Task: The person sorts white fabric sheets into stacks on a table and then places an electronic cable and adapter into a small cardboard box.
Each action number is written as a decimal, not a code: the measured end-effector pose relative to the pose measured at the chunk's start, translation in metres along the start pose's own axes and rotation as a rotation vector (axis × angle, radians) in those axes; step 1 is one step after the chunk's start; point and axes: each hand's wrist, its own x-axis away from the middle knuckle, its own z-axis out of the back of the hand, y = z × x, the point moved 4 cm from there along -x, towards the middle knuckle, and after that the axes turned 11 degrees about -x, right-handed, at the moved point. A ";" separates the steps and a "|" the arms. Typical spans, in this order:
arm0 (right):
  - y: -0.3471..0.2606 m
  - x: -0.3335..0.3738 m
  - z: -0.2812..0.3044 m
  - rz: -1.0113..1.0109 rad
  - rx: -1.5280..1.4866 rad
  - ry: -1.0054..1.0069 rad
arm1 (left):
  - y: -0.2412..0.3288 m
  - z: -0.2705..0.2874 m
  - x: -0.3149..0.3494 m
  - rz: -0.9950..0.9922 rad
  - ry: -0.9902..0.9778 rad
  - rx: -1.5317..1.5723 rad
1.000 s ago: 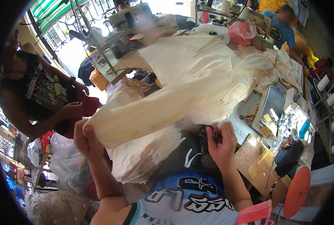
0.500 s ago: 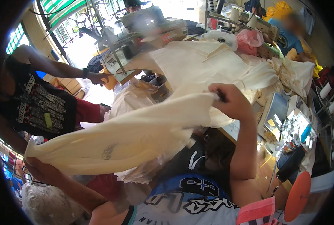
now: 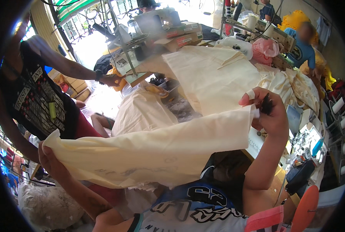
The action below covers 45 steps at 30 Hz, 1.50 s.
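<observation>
One cream cloth between left fingers and right fingers, bulging pink bag

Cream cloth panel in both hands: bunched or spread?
Spread: the cream cloth panel stretches between the left hand and right hand at opposite ends.

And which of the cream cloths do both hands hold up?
The cream cloth stretched between the left hand and right hand, with dark marks showing; the broad cloth behind it lies spread out, not held.
</observation>
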 end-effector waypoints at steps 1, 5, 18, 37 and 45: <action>0.002 0.000 -0.004 -0.005 0.058 0.029 | 0.002 -0.006 0.002 0.011 0.014 0.010; 0.016 -0.006 -0.009 -0.325 0.732 0.066 | 0.014 -0.018 0.003 0.022 -0.018 -0.025; 0.038 0.037 -0.006 -0.344 0.461 -0.123 | 0.002 -0.058 0.023 0.031 -0.397 0.113; 0.048 0.080 0.020 -0.360 0.909 0.097 | 0.004 -0.153 0.097 0.267 -0.829 0.294; 0.064 0.100 0.022 -0.264 0.650 0.232 | -0.046 -0.225 0.169 0.308 -1.076 0.178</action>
